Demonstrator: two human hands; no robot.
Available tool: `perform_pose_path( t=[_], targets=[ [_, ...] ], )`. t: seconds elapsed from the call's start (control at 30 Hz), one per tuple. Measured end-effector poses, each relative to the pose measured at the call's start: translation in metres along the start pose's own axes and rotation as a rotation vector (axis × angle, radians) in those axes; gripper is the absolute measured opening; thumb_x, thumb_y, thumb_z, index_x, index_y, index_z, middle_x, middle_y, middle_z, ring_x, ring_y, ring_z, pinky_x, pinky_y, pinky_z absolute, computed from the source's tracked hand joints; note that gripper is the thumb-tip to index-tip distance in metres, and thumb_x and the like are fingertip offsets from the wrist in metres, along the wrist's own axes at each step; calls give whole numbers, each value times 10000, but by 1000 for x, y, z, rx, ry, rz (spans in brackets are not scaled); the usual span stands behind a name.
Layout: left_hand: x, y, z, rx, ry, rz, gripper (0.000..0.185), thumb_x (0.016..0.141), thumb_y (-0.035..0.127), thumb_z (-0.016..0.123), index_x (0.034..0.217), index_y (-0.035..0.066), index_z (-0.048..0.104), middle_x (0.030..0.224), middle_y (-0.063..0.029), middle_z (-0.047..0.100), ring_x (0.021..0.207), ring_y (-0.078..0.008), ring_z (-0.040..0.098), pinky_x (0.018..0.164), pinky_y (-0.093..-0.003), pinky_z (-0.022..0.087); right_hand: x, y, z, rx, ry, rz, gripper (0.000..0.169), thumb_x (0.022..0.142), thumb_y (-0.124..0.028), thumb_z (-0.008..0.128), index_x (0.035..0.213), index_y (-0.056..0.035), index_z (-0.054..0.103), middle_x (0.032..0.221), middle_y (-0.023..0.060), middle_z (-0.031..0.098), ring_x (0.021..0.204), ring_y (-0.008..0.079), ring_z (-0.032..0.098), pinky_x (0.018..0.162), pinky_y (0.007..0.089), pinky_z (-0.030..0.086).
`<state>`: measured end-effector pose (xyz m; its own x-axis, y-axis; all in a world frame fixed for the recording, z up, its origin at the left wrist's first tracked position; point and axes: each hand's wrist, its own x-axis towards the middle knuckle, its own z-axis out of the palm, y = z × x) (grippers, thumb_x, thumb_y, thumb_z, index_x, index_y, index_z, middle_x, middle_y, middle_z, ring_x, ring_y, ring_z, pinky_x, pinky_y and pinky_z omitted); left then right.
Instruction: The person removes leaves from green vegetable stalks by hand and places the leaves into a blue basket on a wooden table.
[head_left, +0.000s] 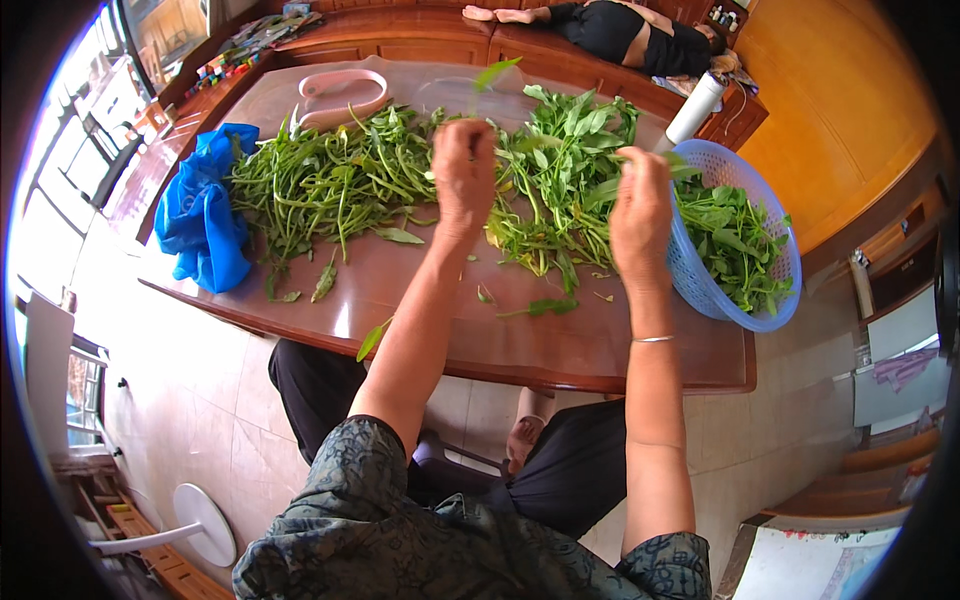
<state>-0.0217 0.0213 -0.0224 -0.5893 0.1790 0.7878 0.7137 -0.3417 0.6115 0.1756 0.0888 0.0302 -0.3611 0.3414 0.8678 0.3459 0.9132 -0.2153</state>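
My left hand (465, 169) is closed above the middle of the table, with a leafy green sprig (493, 75) sticking up from its fingers. My right hand (641, 206) holds narrow green leaves (606, 193) beside a blue plastic colander (784, 296), which contains leafy green stems (731, 240). Left of my left hand lies a heap of long green stems (330, 187). Between my hands spreads a pile of leafy greens (574, 135), with yellowed leaves among them. Several loose leaves, one of them a green leaf (551, 307), lie near the front of the table.
A blue plastic bag (202, 214) and a pink looped band (345, 77) rest on the table (540, 345). A white bottle (696, 109) stands behind the colander. Another person (622, 34) lies on the wooden bench beyond. The colander overhangs the table's right edge.
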Motion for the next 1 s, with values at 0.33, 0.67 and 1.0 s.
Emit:
perform_pose_path(
  t=[0.33,0.67,1.0],
  targets=[
    [4,-39,-10,762,20,150,334,814,19,608,1128,98,689,1234,-149,571,1205,-313,490,958,-458,360,0,112,-99,-481,-7,333,352,920,-69,567,1268,-54,614,1186,179,630,1121,359,591,965,448,457],
    [-72,-31,37,678,-746,26,263,781,339,745,744,80,718,891,-123,676,927,-314,601,814,-467,387,1,91,-95,-420,-252,348,310,808,14,580,1102,21,676,1131,201,653,1090,381,604,965,444,458],
    [-27,-6,15,-43,-494,-534,250,803,184,766,936,-25,735,772,-81,716,693,-134,642,671,-289,515,-4,101,-98,-183,-267,431,224,888,-40,615,1096,2,689,1043,179,706,916,323,683,836,394,520]
  ],
)
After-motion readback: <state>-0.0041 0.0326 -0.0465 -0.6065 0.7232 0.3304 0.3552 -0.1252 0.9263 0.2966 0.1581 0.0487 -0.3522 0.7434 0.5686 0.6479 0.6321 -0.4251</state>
